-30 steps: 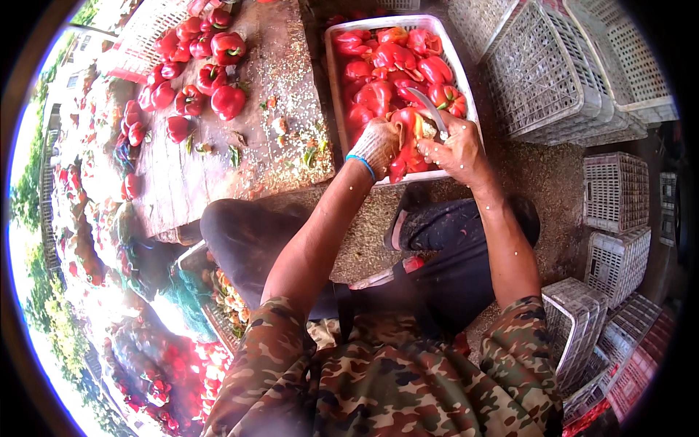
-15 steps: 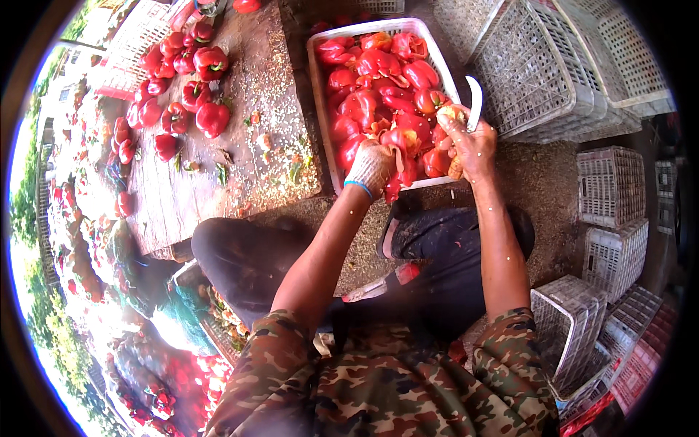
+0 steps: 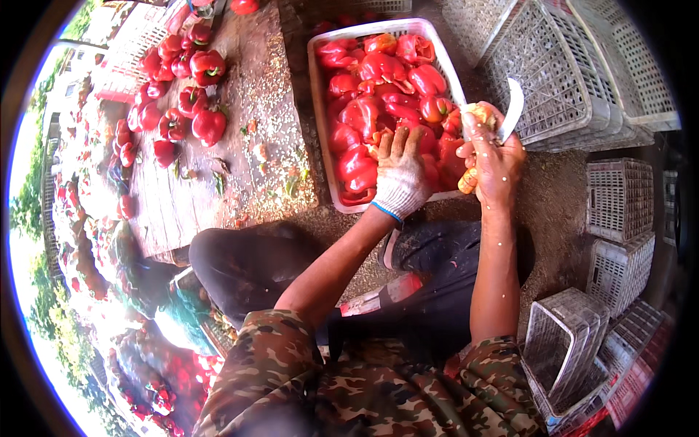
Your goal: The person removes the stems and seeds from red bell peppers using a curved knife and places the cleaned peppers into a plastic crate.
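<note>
My left hand (image 3: 402, 173), in a white knit glove with a blue cuff, lies on the cut red peppers (image 3: 382, 67) with its fingers stretched out. These peppers fill a white plastic crate (image 3: 318, 109) in front of me. At the crate's right edge, my right hand (image 3: 496, 162) is closed around a knife (image 3: 514, 105) with a curved pale blade pointing up and away. A yellow-orange piece, perhaps its handle, shows below the fingers. By the thumb sits a yellowish lump (image 3: 479, 113), which I cannot make out clearly.
Left of the crate stands a wooden table (image 3: 255, 182) strewn with seeds and scraps, with whole red peppers (image 3: 209, 127) on it. Stacked plastic crates (image 3: 542, 80) rise at the right. More crates (image 3: 568, 328) lie at the lower right. A heap of peppers (image 3: 156, 379) is at the lower left.
My left hand has gone from closed at the crate's near edge to spread flat over the peppers, further right. My right hand with the knife has moved slightly right and nearer to me.
</note>
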The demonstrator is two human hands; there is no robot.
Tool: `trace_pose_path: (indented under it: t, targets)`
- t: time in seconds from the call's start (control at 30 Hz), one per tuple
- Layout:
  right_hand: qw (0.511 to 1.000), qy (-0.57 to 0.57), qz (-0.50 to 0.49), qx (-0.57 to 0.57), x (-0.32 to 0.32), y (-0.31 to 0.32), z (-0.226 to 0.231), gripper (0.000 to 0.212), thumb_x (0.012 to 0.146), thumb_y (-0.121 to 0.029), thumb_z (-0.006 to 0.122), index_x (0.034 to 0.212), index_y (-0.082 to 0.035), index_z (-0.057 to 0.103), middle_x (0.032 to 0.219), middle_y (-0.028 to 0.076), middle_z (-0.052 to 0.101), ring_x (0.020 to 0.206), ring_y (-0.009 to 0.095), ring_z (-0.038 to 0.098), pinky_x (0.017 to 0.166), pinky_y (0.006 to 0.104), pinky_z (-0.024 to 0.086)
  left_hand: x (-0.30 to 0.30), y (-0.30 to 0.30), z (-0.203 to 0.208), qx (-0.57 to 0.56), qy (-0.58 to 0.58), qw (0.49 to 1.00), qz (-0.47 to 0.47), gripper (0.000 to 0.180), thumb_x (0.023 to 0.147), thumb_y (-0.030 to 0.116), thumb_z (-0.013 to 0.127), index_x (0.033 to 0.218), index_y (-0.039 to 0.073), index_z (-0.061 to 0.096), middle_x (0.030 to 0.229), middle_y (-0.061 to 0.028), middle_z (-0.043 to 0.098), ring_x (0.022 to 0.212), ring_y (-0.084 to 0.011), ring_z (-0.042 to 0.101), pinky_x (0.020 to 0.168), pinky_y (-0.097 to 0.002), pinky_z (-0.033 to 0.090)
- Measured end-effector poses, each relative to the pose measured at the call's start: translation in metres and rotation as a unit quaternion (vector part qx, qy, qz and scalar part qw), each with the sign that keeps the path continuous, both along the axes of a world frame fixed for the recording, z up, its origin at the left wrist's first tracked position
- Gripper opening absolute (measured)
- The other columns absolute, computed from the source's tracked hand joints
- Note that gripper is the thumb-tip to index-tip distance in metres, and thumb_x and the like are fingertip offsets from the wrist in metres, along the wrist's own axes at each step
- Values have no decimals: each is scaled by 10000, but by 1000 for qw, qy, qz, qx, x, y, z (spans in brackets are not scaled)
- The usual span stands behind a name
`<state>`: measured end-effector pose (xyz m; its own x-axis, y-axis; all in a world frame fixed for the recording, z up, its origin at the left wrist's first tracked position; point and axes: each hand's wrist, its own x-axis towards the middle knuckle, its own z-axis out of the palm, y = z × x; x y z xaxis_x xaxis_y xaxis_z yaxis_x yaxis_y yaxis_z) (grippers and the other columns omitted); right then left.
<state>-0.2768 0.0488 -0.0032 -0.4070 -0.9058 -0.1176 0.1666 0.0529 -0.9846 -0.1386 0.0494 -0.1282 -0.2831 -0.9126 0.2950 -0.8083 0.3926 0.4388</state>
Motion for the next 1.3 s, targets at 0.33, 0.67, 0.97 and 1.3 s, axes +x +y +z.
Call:
trace_pose_path:
  t: [0.33, 0.67, 0.97, 1.3]
  targets:
    - [997, -64, -21, -48, -3, -4, 29, 268, 917, -121, 718, 1150, -6, 648, 933, 61, 719, 535, 63, 551, 477, 205, 394, -46, -10, -24, 79, -88, 989, -92, 653, 776, 362, 663, 1369, 96, 600, 1551, -112, 407, 1486, -385, 258, 1140, -740, 1]
    - [999, -31, 36, 6, 21, -30, 18, 426, 919, -205, 735, 1284, -22, 616, 927, 13, 679, 602, 36, 533, 500, 172, 386, -47, -18, -26, 136, -68, 985, -79, 766, 836, 555, 565, 1473, 138, 479, 1586, -162, 329, 1504, -399, 186, 1177, -675, -26]
    - [913, 297, 251, -121, 113, -34, -16, 496, 827, -19, 760, 1299, -32, 608, 1108, 135, 673, 954, 216, 675, 844, 339, 542, 115, -43, 100, 318, 524, 757, 228, 368, 864, 117, 684, 1192, -38, 621, 874, -121, 704, 704, -159, 652, 637, -315, 533]
    - [874, 156, 452, -88, 219, -19, -18, 498, 844, -82, 764, 1297, 26, 589, 1128, 182, 697, 829, 175, 676, 708, 309, 561, 354, 13, 93, 112, 268, 847, 444, 174, 889, 134, 608, 909, 33, 748, 724, -128, 710, 613, -174, 639, 623, -345, 520]
